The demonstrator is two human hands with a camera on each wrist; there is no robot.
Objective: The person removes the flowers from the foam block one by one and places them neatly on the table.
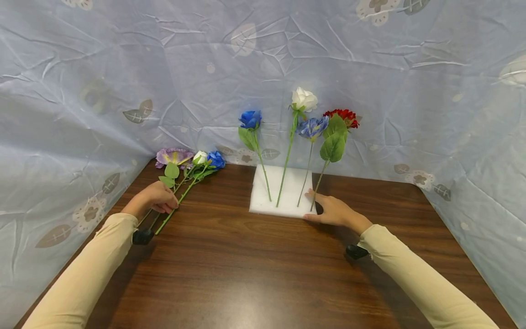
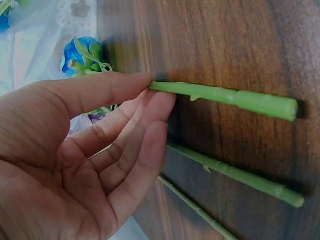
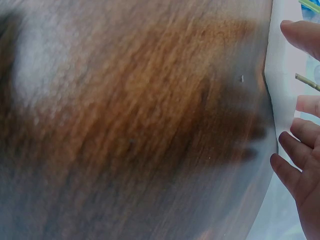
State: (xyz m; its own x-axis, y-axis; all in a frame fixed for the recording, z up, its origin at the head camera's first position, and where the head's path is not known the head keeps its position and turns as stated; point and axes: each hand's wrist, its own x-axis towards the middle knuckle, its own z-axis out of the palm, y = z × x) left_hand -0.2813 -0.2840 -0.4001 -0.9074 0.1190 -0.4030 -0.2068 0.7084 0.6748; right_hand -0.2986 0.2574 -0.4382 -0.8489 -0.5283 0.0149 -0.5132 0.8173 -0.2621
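Note:
At the left of the table, my left hand (image 1: 158, 197) pinches a green stem (image 2: 225, 95) between thumb and fingers; two other stems (image 2: 235, 175) lie beside it. Their heads, a purple flower (image 1: 174, 156), a white rose (image 1: 200, 157) and a blue rose (image 1: 215, 160), are by the back edge. My right hand (image 1: 334, 211) is at the right side of a white foam block (image 1: 263, 205), fingers spread around the base of the red flower's stem. A blue rose (image 1: 250, 119), a tall white rose (image 1: 304, 99), a blue-violet flower (image 1: 312, 128) and a red flower (image 1: 343, 117) stand in the foam.
The brown wooden table (image 1: 246, 260) reaches back to a pale blue patterned cloth (image 1: 205, 82), which hangs behind it and along both sides. The foam stands near the back edge, right of the lying flowers.

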